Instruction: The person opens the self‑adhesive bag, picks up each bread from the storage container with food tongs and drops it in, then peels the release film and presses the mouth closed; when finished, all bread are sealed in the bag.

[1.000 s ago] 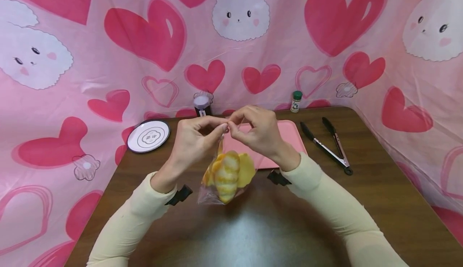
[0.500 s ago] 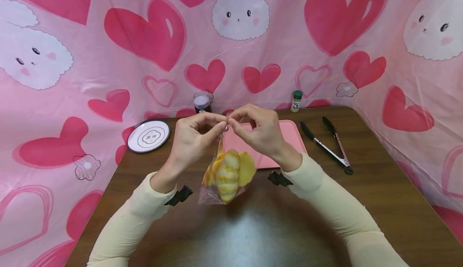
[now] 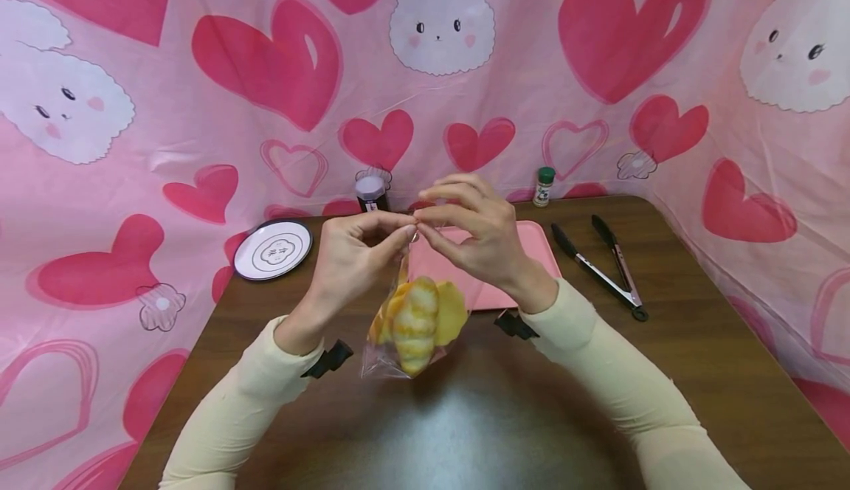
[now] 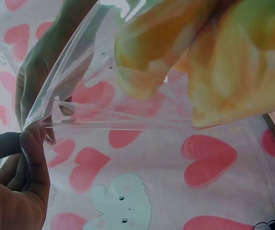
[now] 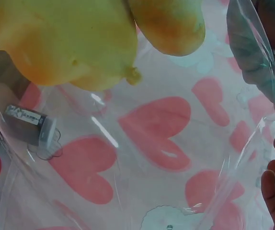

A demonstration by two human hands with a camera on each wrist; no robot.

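A clear plastic bag (image 3: 372, 361) hangs over the table, held up by its top. Inside it are several yellow-brown bread pieces, among them a ridged roll (image 3: 417, 328) in front and a flatter yellow piece (image 3: 453, 313) at its right. My left hand (image 3: 355, 257) pinches the bag's top edge between thumb and index finger. Right beside it, my right hand (image 3: 481, 235) pinches the same edge, its other fingers lifted and spread. In the left wrist view the gathered film (image 4: 49, 110) runs up to the fingertips. The bread (image 5: 89, 43) looms large in the right wrist view.
Behind the hands lies a pink tray (image 3: 539, 257), partly covered by the right hand. Black-and-silver tongs (image 3: 607, 276) lie spread at the right. A white plate (image 3: 272, 250) stands at the left. At the back are a lavender-lidded jar (image 3: 372, 193) and a green-capped shaker (image 3: 543, 187).
My right hand's outer fingers have lifted and fanned out, while thumb and index stay at the bag's edge. The left hand and the bag have barely moved.
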